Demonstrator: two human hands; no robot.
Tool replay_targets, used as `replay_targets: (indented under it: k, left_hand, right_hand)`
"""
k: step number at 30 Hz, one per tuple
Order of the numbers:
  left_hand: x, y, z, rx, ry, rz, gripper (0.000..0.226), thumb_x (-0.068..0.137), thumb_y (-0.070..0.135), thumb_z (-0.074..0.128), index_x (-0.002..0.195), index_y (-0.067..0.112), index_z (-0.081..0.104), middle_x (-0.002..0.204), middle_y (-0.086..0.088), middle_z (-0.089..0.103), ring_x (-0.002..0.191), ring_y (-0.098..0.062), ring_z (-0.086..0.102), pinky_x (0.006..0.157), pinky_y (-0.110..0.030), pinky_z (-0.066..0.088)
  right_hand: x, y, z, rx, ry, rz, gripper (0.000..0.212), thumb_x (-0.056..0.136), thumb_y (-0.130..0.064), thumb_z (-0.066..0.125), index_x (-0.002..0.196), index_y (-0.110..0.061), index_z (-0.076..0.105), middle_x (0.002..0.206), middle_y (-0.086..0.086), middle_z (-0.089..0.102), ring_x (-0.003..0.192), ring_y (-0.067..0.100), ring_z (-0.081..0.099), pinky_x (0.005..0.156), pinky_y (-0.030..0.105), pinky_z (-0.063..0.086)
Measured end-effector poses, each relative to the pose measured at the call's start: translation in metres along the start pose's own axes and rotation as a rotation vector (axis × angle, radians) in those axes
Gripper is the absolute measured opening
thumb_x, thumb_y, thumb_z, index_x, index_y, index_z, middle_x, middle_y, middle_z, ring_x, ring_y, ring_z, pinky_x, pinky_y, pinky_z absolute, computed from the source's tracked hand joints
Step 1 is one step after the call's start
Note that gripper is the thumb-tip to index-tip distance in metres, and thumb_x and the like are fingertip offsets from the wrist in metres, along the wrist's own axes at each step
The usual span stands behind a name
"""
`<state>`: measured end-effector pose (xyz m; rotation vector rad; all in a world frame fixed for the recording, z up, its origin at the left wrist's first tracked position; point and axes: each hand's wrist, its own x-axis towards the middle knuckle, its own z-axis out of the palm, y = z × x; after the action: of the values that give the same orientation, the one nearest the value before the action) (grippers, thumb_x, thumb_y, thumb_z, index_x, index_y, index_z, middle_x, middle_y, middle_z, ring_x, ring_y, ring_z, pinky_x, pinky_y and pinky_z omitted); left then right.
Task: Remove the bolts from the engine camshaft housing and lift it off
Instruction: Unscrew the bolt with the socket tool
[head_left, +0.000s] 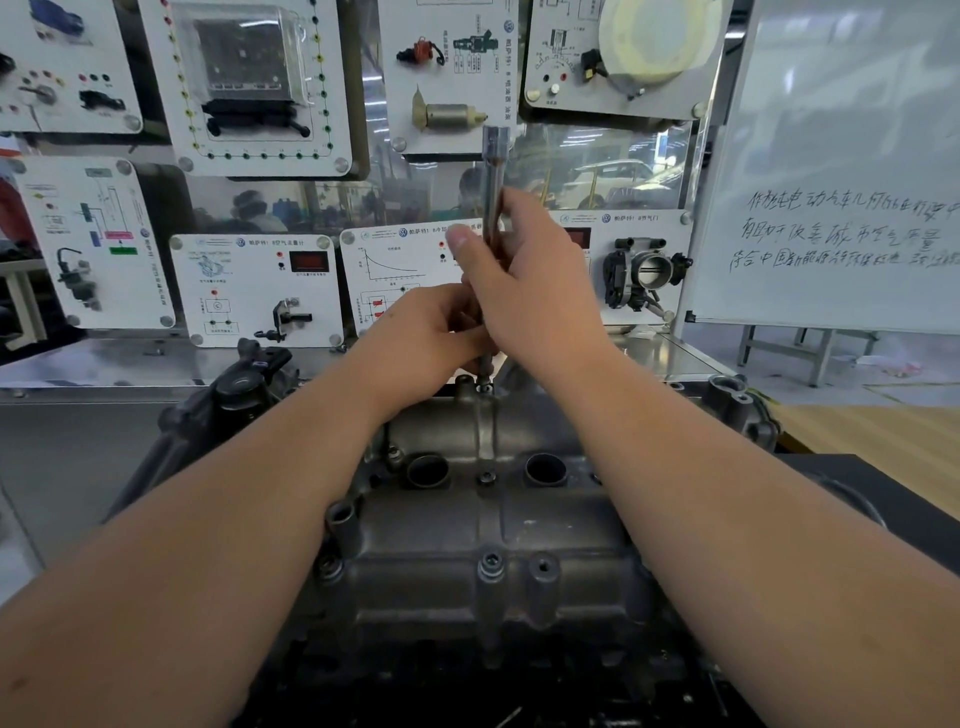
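Note:
The dark metal camshaft housing (467, 540) lies on the engine in front of me. A long steel socket extension (491, 171) stands upright over a bolt (485, 387) at the housing's far edge. My right hand (524, 280) grips the tool's shaft high up. Lower on the shaft, my left hand (431, 327) pinches it just above the bolt. Two more bolts sit in the housing's centre line, one (485, 477) between the two round wells and one (491, 562) nearer to me.
A display board with white training panels (260, 291) and a throttle body (647, 270) stands behind the engine. A whiteboard (841, 182) with handwriting is at the right, a wooden tabletop (883, 436) below it. A black plastic part (249, 384) sits at the engine's far left.

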<state>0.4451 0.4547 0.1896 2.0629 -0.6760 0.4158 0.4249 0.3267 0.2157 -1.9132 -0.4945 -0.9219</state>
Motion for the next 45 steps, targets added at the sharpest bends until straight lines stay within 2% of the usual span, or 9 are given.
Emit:
replay_targets:
  k: [6,11,16,19,23,29,34,37,45]
  left_hand:
    - [-0.001,0.002,0.001,0.015,0.019,0.012,0.032,0.083,0.027,0.072,0.101,0.0,0.067,0.085,-0.012,0.073,0.083,-0.032,0.071,0.085,-0.054,0.055]
    - [-0.002,0.001,0.003,-0.045,-0.017,-0.003,0.01,0.096,0.018,0.061,0.092,0.014,0.07,0.086,-0.003,0.074,0.079,-0.016,0.073,0.062,-0.018,0.051]
    - [-0.004,0.004,0.001,0.033,-0.007,0.005,0.024,0.086,0.029,0.065,0.095,0.008,0.072,0.082,-0.007,0.076,0.081,-0.025,0.074,0.085,-0.053,0.056]
    - [-0.004,0.007,0.0,0.074,0.001,0.003,0.039,0.074,0.038,0.066,0.096,0.006,0.069,0.08,-0.006,0.074,0.078,-0.025,0.073,0.084,-0.054,0.055]
    - [-0.002,0.002,0.0,0.097,0.029,0.01,0.03,0.085,0.034,0.068,0.095,0.005,0.068,0.08,-0.005,0.074,0.079,-0.026,0.072,0.079,-0.052,0.056]
    - [0.0,-0.002,0.002,0.05,0.02,0.018,0.009,0.095,0.016,0.063,0.091,0.019,0.07,0.082,0.001,0.075,0.078,-0.018,0.074,0.063,-0.026,0.054]
    - [-0.002,0.003,0.0,0.06,0.006,0.033,0.022,0.085,0.023,0.071,0.101,0.009,0.07,0.087,-0.009,0.075,0.082,-0.026,0.072,0.085,-0.052,0.056]
    - [-0.003,0.008,0.0,0.076,0.002,0.033,0.041,0.077,0.035,0.068,0.102,0.002,0.068,0.089,-0.014,0.073,0.083,-0.031,0.071,0.086,-0.056,0.054]
    - [-0.001,0.001,0.003,-0.001,0.005,-0.012,0.015,0.098,0.013,0.057,0.097,0.008,0.071,0.087,-0.002,0.075,0.08,-0.019,0.073,0.06,-0.012,0.048]
  right_hand:
    - [0.003,0.002,0.0,-0.085,-0.002,-0.011,0.027,0.104,-0.029,0.05,0.102,-0.005,0.062,0.091,0.01,0.072,0.085,0.026,0.068,0.077,0.045,0.054]
    - [0.003,0.002,0.002,-0.019,0.015,0.009,0.032,0.105,-0.027,0.045,0.136,-0.018,0.05,0.097,0.004,0.073,0.087,0.022,0.071,0.082,0.043,0.056]
    - [0.002,0.003,0.003,0.012,0.015,0.003,0.03,0.103,-0.032,0.05,0.13,-0.019,0.054,0.094,0.0,0.073,0.083,0.016,0.07,0.078,0.037,0.056]
    - [0.001,0.001,0.001,-0.078,0.017,-0.034,0.023,0.1,-0.036,0.056,0.113,-0.019,0.064,0.091,-0.004,0.072,0.082,0.014,0.066,0.073,0.031,0.052]
    - [0.005,0.003,0.0,-0.105,-0.02,0.007,0.028,0.105,-0.028,0.047,0.098,-0.004,0.06,0.093,0.008,0.073,0.086,0.027,0.068,0.078,0.046,0.054]
    - [0.003,0.0,0.001,-0.046,-0.013,0.008,0.026,0.105,-0.026,0.044,0.127,-0.017,0.054,0.093,0.004,0.072,0.083,0.023,0.07,0.078,0.043,0.056]
    - [0.001,0.001,0.0,-0.068,-0.008,-0.021,0.022,0.1,-0.037,0.056,0.109,-0.017,0.058,0.077,-0.002,0.067,0.073,0.013,0.063,0.065,0.029,0.048]
    - [0.002,0.001,0.0,-0.088,0.003,-0.022,0.024,0.103,-0.033,0.052,0.103,-0.011,0.061,0.086,0.002,0.071,0.081,0.019,0.066,0.074,0.037,0.053]
    - [0.004,0.002,0.002,-0.024,-0.014,0.017,0.027,0.106,-0.026,0.042,0.127,-0.013,0.053,0.097,0.003,0.071,0.085,0.017,0.071,0.079,0.039,0.056]
